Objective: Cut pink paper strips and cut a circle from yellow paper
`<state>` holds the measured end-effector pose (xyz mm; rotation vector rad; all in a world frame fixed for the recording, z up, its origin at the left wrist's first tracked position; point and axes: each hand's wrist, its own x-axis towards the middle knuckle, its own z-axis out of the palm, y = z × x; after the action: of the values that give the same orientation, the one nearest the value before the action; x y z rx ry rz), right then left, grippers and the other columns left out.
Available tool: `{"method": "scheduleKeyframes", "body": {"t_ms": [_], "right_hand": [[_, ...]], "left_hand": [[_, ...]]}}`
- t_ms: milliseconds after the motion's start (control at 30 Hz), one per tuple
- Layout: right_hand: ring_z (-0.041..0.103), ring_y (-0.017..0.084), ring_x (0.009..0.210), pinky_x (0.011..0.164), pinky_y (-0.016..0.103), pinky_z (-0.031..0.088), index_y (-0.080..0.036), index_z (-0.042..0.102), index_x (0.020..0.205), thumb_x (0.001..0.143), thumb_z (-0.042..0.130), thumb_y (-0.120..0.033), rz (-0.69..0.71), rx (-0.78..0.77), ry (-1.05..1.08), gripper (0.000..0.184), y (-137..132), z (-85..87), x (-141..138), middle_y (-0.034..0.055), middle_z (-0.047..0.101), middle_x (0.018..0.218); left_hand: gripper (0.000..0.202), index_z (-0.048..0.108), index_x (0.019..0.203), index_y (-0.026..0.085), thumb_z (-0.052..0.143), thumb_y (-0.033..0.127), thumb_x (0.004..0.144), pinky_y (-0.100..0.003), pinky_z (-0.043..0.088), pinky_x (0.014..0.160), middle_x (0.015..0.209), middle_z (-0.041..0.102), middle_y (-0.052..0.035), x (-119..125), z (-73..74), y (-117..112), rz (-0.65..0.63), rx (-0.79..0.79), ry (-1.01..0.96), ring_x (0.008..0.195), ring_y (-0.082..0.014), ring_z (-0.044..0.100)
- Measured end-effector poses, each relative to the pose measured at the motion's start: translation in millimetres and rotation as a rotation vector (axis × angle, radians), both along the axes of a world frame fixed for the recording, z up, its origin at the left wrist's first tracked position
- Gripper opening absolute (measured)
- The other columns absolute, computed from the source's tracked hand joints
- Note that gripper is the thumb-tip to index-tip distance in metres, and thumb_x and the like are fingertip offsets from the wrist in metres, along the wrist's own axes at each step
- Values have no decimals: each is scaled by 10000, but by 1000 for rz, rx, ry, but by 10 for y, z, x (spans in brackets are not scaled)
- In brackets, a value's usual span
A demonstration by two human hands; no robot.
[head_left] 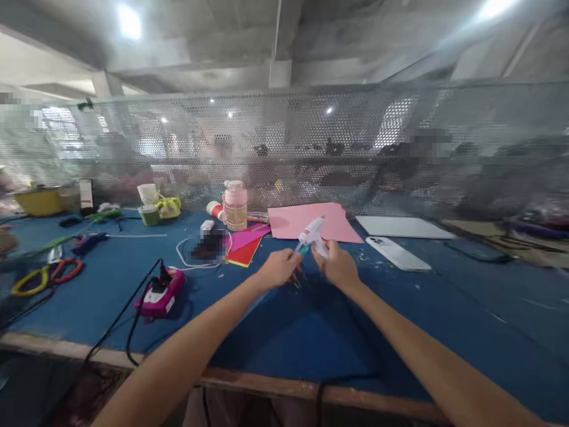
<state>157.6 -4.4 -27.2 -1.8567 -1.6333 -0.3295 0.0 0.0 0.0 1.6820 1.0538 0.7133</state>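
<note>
My right hand [340,267] is wrapped round the handle of a white glue gun [315,230], which is tilted with its front end up and away from me. Close beside it, my left hand [279,268] is closed on a thin translucent glue stick [254,305], partly hidden by the fingers and trailing back along the forearm. The left fingertips are right at the gun's rear, near a small green part [304,250]. Whether the stick sits inside the gun I cannot tell. Just beyond the gun lie pink sheets [293,219].
Left on the blue table [382,350] are a magenta power strip [160,295] with black cords, scissors [31,281], and a white cable [182,255]. A pink bottle [235,204] stands behind red and magenta sheets [244,252]. A white phone [398,254] lies right, before a perforated screen [302,148].
</note>
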Motion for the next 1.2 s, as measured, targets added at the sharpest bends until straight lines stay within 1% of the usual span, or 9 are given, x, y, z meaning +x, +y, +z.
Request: {"method": "scheduleKeyframes", "body": {"t_ms": [100, 200, 300, 433, 533, 667, 833, 1000, 1200], "right_hand": [[608, 235, 591, 475, 241, 293, -143, 513, 853, 763, 500, -320, -26, 7, -10, 199, -7, 38, 26, 108, 659, 668], [608, 245, 585, 474, 247, 294, -148, 497, 867, 737, 509, -323, -52, 45, 0, 219, -15, 69, 36, 96, 650, 650], [612, 255, 591, 473, 259, 314, -136, 461, 921, 700, 518, -347, -49, 162, 74, 310, -24, 77, 29, 98, 655, 671], [609, 261, 589, 471, 275, 340, -107, 376, 1106, 643, 528, -308, -13, 258, 187, 527, -28, 74, 33, 62, 656, 650], [605, 260, 579, 475, 279, 351, -139, 409, 1111, 631, 538, -311, 22, 221, 215, 526, -26, 90, 55, 44, 648, 630], [598, 225, 533, 484, 271, 378, -177, 513, 895, 698, 483, -316, 201, 147, 219, 243, -37, 98, 29, 54, 642, 622], [617, 202, 556, 499, 241, 402, -183, 521, 917, 675, 529, -306, 382, 66, 179, 271, -89, 58, -106, 36, 660, 661], [628, 251, 589, 503, 270, 396, -152, 494, 951, 713, 487, -328, 362, 14, 104, 296, -124, 27, -142, 81, 656, 672], [623, 254, 577, 493, 269, 380, -125, 451, 994, 742, 428, -282, 371, -11, -41, 297, -111, 18, -101, 101, 649, 683]], "left_hand": [[196, 427, 651, 157, 376, 131, 839, -157, 382, 364, 402, 480, 74, 12, -52, -2, -73, -64, 11, 319, -64, 463], [192, 439, 684, 154, 365, 189, 858, -173, 403, 375, 386, 472, 76, -25, -43, 21, -135, -112, -13, 311, -72, 468], [184, 457, 723, 154, 393, 261, 859, -150, 382, 368, 390, 451, 91, -57, -39, 26, -144, -90, -78, 304, -54, 441], [157, 454, 705, 161, 437, 245, 836, -129, 335, 335, 375, 433, 100, -16, -140, -30, -130, -50, -147, 294, -46, 405], [148, 455, 699, 162, 434, 230, 829, -134, 334, 323, 376, 427, 103, 21, -203, -68, -108, -52, -190, 292, -48, 390], [183, 461, 675, 151, 431, 251, 826, -137, 327, 317, 370, 402, 104, -8, -189, -91, -83, -75, -242, 284, -42, 363], [270, 462, 653, 154, 370, 309, 855, -141, 241, 267, 303, 317, 120, -61, -166, -145, -52, -112, -263, 223, -32, 222], [308, 456, 595, 159, 382, 306, 855, -145, 258, 266, 282, 285, 115, -35, -162, -164, 10, -147, -256, 227, -38, 226], [328, 458, 559, 155, 381, 255, 862, -147, 272, 273, 262, 289, 103, -29, -163, -151, 8, -174, -259, 219, -39, 237]]}}
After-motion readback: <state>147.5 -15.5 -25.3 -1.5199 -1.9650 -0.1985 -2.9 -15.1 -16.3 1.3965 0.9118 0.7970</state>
